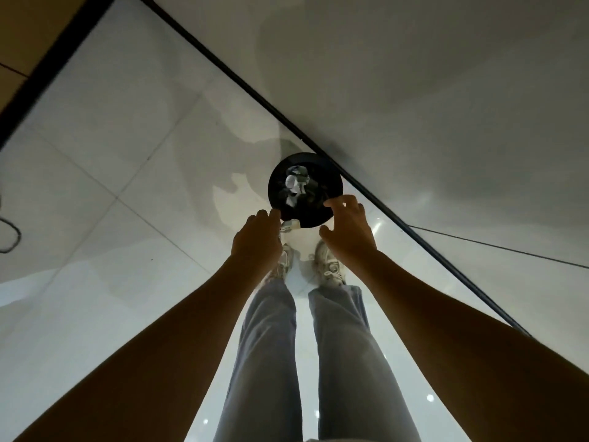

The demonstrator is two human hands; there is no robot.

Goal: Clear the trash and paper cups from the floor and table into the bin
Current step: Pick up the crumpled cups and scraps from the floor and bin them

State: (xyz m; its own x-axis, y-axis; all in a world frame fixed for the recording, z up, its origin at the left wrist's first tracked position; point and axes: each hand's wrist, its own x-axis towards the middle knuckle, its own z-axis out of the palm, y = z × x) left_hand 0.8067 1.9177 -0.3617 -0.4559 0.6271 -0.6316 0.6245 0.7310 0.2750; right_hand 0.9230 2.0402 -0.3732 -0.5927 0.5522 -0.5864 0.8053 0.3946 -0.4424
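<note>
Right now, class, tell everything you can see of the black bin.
The bin is round, black and open-topped, seen from above, standing on the pale tiled floor beside a dark baseboard strip. Crumpled white paper lies inside. The left hand reaches its near rim with a white scrap below the fingers; the right hand has fingers at the rim.

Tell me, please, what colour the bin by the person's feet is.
The bin is black, seen in the head view, with white crumpled paper inside.
</note>
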